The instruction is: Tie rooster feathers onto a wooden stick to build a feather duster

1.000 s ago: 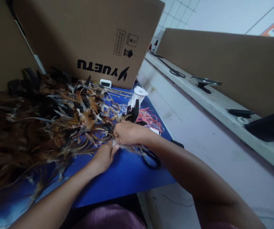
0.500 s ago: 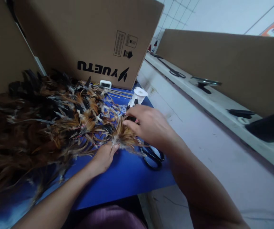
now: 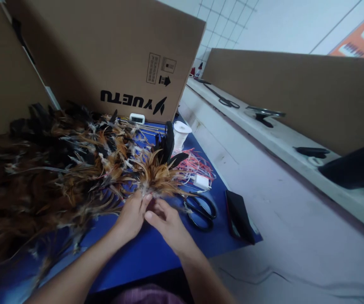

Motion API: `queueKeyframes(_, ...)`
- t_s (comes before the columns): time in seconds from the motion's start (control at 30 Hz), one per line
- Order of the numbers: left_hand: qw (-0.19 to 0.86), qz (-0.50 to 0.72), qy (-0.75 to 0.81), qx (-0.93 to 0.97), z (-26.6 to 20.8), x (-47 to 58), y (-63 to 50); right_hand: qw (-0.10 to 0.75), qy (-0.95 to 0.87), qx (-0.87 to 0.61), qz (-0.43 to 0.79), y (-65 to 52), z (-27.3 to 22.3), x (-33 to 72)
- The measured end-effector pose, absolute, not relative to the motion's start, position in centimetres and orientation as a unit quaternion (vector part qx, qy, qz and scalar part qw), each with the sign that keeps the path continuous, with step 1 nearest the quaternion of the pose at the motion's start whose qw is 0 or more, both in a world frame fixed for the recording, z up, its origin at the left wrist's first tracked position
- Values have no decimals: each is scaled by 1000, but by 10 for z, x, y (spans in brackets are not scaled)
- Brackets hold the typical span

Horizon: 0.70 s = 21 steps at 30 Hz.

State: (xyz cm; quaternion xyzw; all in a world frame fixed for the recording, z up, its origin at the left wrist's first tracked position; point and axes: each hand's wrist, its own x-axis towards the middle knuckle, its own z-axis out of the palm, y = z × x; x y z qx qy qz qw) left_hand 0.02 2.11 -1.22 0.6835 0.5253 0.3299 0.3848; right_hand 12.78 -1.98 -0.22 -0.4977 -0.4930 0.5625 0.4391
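Observation:
A bundle of brown and golden feathers (image 3: 153, 173) with a few long black ones fans out upward in front of me. My left hand (image 3: 133, 215) pinches its pale base between thumb and fingers. Just beside it, at the lower end of the bundle, is my right hand (image 3: 169, 226). Its thumb stands apart from its curved fingers, and I make out nothing between them. Whether the right fingertips touch the bundle's base is hard to see. Black-handled scissors (image 3: 200, 211) lie on the blue table (image 3: 156, 253) to the right of the hands.
A large heap of feathers (image 3: 42, 169) covers the table's left side. Behind stands a cardboard box (image 3: 121, 50). A white spool (image 3: 181, 131), pink and white strands (image 3: 199, 164), a white adapter (image 3: 201, 181) and a dark phone-like case (image 3: 239, 215) lie rightward, beside a wall ledge (image 3: 264, 131).
My right hand has moved down and left from the bundle's far right side to its base. Black feathers now stand upright in the bundle. My left hand keeps its hold.

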Motion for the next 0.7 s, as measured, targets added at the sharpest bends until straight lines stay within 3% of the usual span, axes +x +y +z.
queueKeyframes(0.1,396,359,488,690,-13,0,20,498,-439,-433,610,-4,3,115)
queueKeyframes(0.33,364,365,491,703,-12,-2,20,588,-398,-413,570,10,10,99)
queueKeyframes(0.7,340,346,512,709,-8,2,20,566,-403,-553,459,15,-5,86)
